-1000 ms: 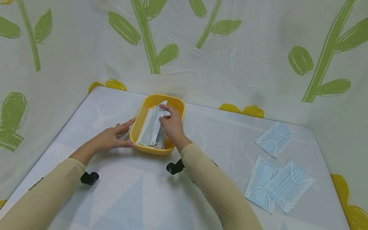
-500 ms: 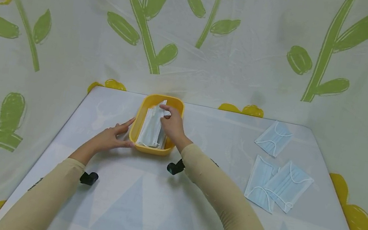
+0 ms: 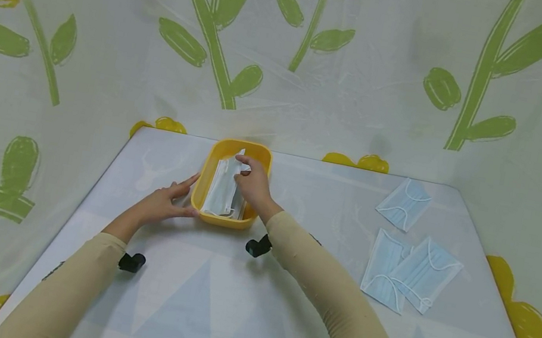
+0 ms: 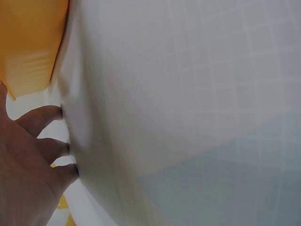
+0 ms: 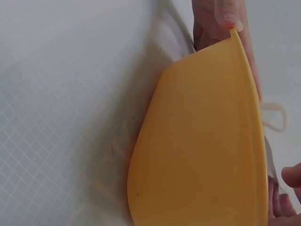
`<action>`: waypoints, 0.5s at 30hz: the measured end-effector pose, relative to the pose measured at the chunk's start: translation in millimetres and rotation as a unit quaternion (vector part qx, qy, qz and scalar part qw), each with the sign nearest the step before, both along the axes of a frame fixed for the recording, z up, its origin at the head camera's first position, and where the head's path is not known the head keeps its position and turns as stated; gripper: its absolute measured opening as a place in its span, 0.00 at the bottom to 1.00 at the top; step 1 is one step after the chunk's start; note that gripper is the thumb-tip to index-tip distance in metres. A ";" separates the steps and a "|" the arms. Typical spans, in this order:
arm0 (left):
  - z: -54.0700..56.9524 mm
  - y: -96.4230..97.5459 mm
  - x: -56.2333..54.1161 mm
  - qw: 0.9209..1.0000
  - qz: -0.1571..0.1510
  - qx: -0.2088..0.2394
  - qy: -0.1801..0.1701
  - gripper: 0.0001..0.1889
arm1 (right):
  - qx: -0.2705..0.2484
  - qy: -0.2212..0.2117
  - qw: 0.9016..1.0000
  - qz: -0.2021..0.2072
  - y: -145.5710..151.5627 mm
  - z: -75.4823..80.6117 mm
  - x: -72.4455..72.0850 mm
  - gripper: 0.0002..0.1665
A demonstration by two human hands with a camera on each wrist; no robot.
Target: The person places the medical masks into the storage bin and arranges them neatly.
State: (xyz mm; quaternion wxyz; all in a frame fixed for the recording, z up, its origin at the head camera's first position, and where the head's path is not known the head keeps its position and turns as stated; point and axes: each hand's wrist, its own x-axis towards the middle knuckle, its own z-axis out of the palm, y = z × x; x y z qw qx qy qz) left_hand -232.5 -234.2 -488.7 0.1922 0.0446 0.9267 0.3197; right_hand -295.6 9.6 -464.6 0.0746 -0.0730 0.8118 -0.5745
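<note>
A yellow plastic bin (image 3: 218,221) stands at the table's far left, holding a stack of pale blue face masks (image 3: 220,189). Over the bin, my right hand (image 3: 255,184) pinches the upper part of one mask between thumb and bent fingers. Its fingertips (image 5: 292,176) show at the edge of the right wrist view, beyond the bin wall. My left hand (image 3: 158,205) steadies the bin's left side, its thumb (image 5: 230,19) on the rim at the near corner. In the left wrist view, the other fingers of the left hand (image 4: 30,155) stretch down to the tabletop.
Two overlapping face masks (image 3: 423,274) lie on the right side of the table, with another mask (image 3: 404,204) behind them. A white ear loop (image 5: 283,115) sticks out above the bin rim. Behind the table (image 3: 297,331) hangs a flower-printed cloth (image 3: 374,78).
The pinched mask in the bin shifts very slightly under my right fingers. Both hands, the bin and the masks on the right stay in place.
</note>
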 end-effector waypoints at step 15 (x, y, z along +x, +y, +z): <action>0.1 -0.9 -0.5 1.000 -0.004 0.009 -0.002 0.56 | -0.002 0.009 1.000 -0.003 8.6 4.5 4.3 0.27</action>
